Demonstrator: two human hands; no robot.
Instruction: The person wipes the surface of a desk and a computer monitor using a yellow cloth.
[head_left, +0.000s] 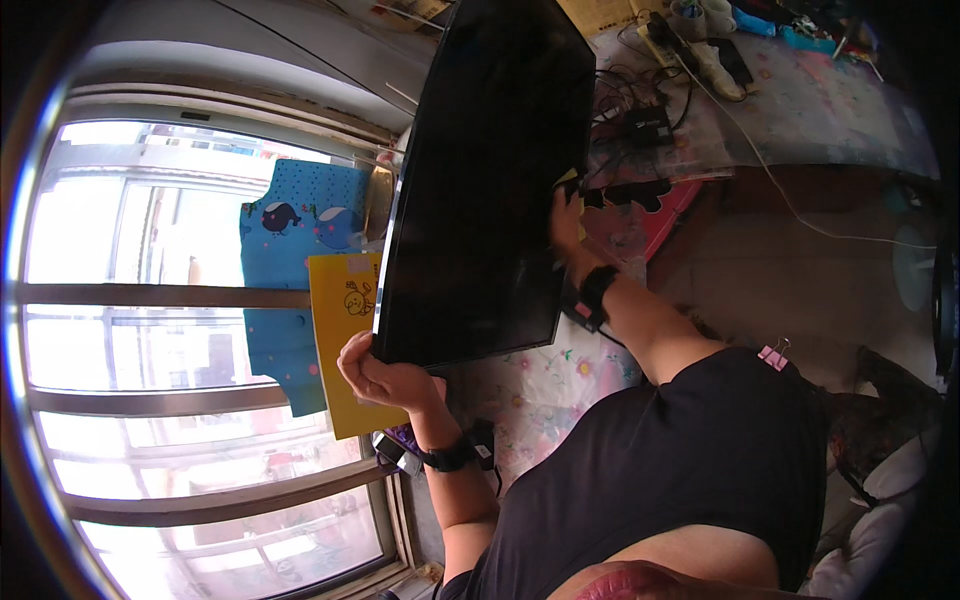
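Observation:
A large black flat screen (487, 187) stands tilted before me, its dark panel facing me. My left hand (390, 379) grips its lower left corner, fingers curled at the edge. At the screen's right edge is my right hand (571, 229), blurred, with its fingers up against the panel. A small yellow piece (568, 177) shows by those fingers; whether the hand holds it is unclear. Both wrists wear black bands. Left of the screen, a yellow board (341, 330) with a cartoon drawing leans in front of a blue whale-print cloth (281, 247).
Barred windows (150, 296) line the left side. Beneath the screen lies a flowered tablecloth (555, 382). Tangled cables and a black box (649, 125) sit at upper right, beyond a red item (645, 225). A white cord (780, 199) crosses toward a fan (915, 270).

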